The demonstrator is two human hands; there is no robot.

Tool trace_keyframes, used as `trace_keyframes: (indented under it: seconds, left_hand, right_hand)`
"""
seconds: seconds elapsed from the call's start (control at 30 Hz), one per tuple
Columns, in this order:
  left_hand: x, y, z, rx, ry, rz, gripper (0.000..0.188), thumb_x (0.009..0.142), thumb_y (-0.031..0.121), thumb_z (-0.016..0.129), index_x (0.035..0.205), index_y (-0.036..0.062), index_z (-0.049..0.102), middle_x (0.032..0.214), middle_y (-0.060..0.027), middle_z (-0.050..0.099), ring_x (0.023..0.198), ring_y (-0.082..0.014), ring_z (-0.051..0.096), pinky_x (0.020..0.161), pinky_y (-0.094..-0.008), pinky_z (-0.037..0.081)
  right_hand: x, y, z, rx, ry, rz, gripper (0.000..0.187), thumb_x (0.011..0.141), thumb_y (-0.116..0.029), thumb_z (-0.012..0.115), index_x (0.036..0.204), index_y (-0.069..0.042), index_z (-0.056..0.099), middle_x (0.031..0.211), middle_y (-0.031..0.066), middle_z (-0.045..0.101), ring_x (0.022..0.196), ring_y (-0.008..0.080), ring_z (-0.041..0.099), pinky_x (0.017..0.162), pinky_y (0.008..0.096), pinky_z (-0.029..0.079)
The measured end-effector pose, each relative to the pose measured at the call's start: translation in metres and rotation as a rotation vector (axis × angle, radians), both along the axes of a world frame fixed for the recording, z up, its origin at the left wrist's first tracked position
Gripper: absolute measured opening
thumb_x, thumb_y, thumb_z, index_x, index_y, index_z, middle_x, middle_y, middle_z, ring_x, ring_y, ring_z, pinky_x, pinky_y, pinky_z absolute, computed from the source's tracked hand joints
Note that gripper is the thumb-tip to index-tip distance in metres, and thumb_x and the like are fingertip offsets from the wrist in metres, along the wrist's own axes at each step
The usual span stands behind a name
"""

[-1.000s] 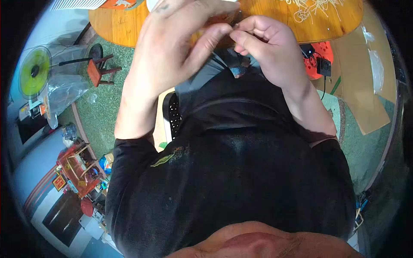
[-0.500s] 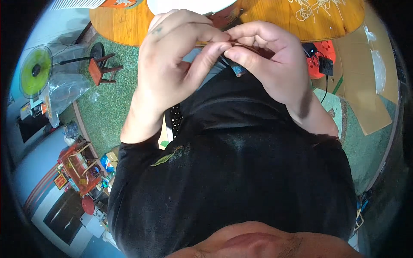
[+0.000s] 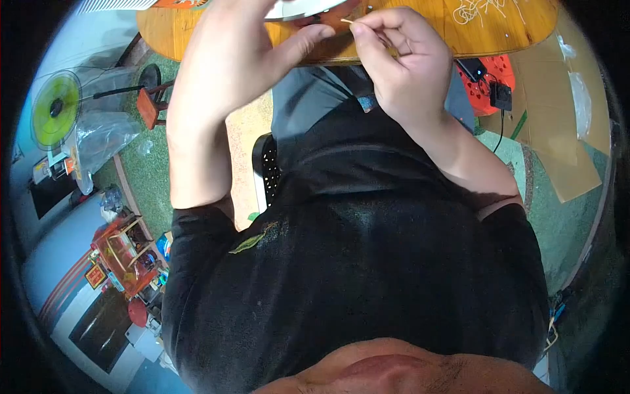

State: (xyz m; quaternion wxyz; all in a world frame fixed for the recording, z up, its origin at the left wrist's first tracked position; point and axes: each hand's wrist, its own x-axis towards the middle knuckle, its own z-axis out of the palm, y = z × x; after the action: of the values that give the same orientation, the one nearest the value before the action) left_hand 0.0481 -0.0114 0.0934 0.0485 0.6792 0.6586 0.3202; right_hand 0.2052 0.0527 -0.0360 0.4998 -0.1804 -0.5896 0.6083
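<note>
My right hand (image 3: 412,69) is closed in a pinch, thumb against forefinger, above the near edge of the wooden table (image 3: 174,33). Out of the pinch sticks the short end of a thin pale strand (image 3: 347,21); the rest is hidden in the fingers. To its left my left hand (image 3: 236,56) reaches over the table by a white bowl (image 3: 308,8), the thumb stretched out and apart from the fingers. Nothing shows in that hand, though the picture's upper edge cuts off its fingertips. Loose pale strands (image 3: 484,9) lie tangled on the table at the far right.
A red perforated stool (image 3: 485,85) with a black device (image 3: 501,96) on it is to the right, beside flattened cardboard (image 3: 564,157). At left are a green fan (image 3: 56,108) and a small wooden stool (image 3: 147,108). A leaf (image 3: 249,243) clings to my black shirt.
My hands were together, fingertips meeting on something thin. They have since parted: the left has moved up and left toward the bowl, the right slightly up, still pinching.
</note>
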Motion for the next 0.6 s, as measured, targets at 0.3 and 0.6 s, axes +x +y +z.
trace_keyframes:
  seconds: [0.3, 0.6]
  left_hand:
    - [-0.001, 0.010, 0.004, -0.326, -0.023, -0.086, 0.027, 0.079, -0.004, 0.076, 0.105, 0.0007, 0.072, 0.088, -0.0113, 0.069, 0.072, -0.0199, 0.066, 0.065, -0.0314, 0.053]
    - [0.009, 0.014, -0.001, -0.332, -0.067, -0.040, 0.028, 0.081, -0.003, 0.076, 0.109, 0.0004, 0.073, 0.088, -0.0091, 0.071, 0.073, -0.0158, 0.063, 0.067, -0.0294, 0.052]
  right_hand:
    - [-0.005, -0.005, 0.030, 0.266, -0.142, -0.313, 0.010, 0.087, 0.008, 0.071, 0.089, 0.005, 0.062, 0.093, 0.0109, 0.065, 0.078, 0.0122, 0.063, 0.069, 0.0255, 0.050]
    - [-0.025, 0.009, -0.005, 0.207, 0.248, -0.242, 0.011, 0.086, 0.012, 0.071, 0.091, 0.007, 0.063, 0.096, 0.0122, 0.065, 0.082, 0.0130, 0.064, 0.074, 0.0259, 0.052]
